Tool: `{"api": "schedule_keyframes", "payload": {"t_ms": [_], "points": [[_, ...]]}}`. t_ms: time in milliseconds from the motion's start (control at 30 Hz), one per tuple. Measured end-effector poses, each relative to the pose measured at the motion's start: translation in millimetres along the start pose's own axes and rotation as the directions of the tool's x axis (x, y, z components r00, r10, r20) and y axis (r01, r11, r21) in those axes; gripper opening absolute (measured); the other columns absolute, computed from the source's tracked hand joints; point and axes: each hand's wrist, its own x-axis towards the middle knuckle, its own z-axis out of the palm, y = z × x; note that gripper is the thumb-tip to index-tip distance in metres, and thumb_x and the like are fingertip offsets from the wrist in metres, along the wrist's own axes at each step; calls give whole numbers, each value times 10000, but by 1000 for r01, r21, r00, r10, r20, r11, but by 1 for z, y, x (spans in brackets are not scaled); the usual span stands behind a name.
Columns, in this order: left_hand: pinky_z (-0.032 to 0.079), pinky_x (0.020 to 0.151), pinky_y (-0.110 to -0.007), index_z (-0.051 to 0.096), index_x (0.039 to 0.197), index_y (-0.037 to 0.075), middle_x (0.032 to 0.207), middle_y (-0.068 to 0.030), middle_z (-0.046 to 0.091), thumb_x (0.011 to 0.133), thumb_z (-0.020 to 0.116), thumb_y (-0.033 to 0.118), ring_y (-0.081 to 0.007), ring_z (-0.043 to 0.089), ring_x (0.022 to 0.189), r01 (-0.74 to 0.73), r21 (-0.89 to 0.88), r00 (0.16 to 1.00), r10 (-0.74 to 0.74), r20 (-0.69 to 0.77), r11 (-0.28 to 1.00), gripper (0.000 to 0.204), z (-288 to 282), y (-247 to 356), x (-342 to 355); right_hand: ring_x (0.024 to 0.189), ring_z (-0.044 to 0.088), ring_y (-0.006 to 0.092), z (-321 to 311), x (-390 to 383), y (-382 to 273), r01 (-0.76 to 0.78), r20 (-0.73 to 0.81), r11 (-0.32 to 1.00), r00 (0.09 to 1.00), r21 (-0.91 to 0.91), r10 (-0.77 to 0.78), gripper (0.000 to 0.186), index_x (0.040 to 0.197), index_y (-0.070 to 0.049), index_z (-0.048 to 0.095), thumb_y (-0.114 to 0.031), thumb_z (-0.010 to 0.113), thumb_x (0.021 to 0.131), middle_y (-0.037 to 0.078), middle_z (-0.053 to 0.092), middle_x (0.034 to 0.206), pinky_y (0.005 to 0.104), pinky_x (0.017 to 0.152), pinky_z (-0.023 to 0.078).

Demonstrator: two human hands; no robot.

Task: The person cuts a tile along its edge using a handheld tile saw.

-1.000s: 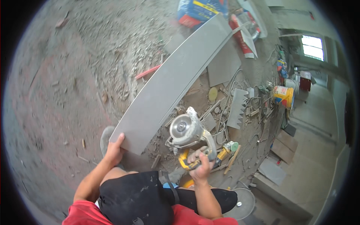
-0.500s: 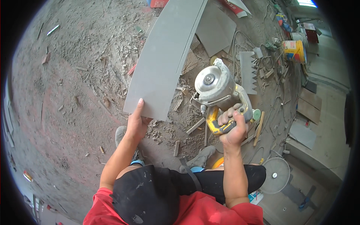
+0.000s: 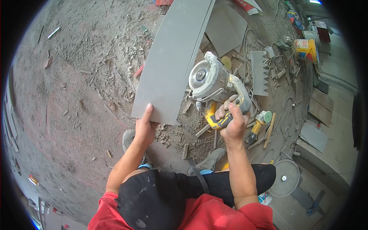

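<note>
A long grey tile (image 3: 168, 57) stretches away from me, with a narrow dark line running along its right side. My left hand (image 3: 146, 124) grips its near end, thumb on top and fingers underneath. Wrapped round the yellow-and-black handle of a handheld tile cutter (image 3: 214, 90) is my right hand (image 3: 234, 120). The cutter's round metal blade (image 3: 200, 75) faces up and left, beside the tile's right edge. Whether the blade spins, I cannot tell.
Broken strips and dust litter the floor (image 3: 76, 115). Right of the cutter lie a notched grey strip (image 3: 259, 73), a yellow angle grinder (image 3: 258, 124) and tangled cords. Another grey tile (image 3: 226, 28) lies beyond. A yellow bucket (image 3: 306, 50) and a round fan (image 3: 283, 178) stand at right.
My right hand has brought the cutter left and slightly up, closer to the tile's right edge. The left hand keeps its hold on the tile. The view has shifted slightly.
</note>
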Motion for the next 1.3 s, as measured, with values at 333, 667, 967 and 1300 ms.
{"api": "schedule_keyframes", "payload": {"t_ms": [333, 667, 967, 1300], "points": [[569, 860, -379, 431, 1419, 38, 1269, -104, 580, 995, 646, 377, -207, 635, 1090, -13, 43, 1000, 14, -18, 999, 584, 4, 0, 1, 569, 554, 161, 0, 9, 6, -12, 18, 999, 1000, -39, 13, 205, 1042, 8, 549, -53, 581, 849, 68, 558, 728, 333, 527, 495], [569, 913, -416, 436, 1414, -14, 1304, -146, 583, 996, 646, 378, -247, 640, 1138, -10, 39, 999, 11, -32, 999, 611, 8, -2, 0, 572, 565, 152, -1, 12, 10, -28, 15, 998, 999, -54, 29, 187, 1015, 15, 556, -63, 586, 847, 62, 568, 731, 324, 536, 507], [566, 917, -427, 428, 1411, -42, 1307, -156, 582, 993, 656, 366, -260, 644, 1125, 18, 23, 1000, -17, -19, 1000, 626, 1, -5, 5, 569, 566, 150, 1, 14, 14, -21, 15, 997, 1000, -76, 23, 172, 1001, 13, 559, -70, 584, 852, 56, 568, 727, 318, 535, 503], [578, 897, -425, 429, 1414, -44, 1304, -161, 585, 995, 653, 356, -267, 646, 1121, -12, 20, 1000, 13, -24, 1000, 621, 6, -5, 3, 562, 561, 148, 2, 17, 14, -17, 16, 995, 1000, -94, 18, 171, 1000, 15, 561, -75, 583, 858, 57, 567, 720, 313, 534, 501]]}}
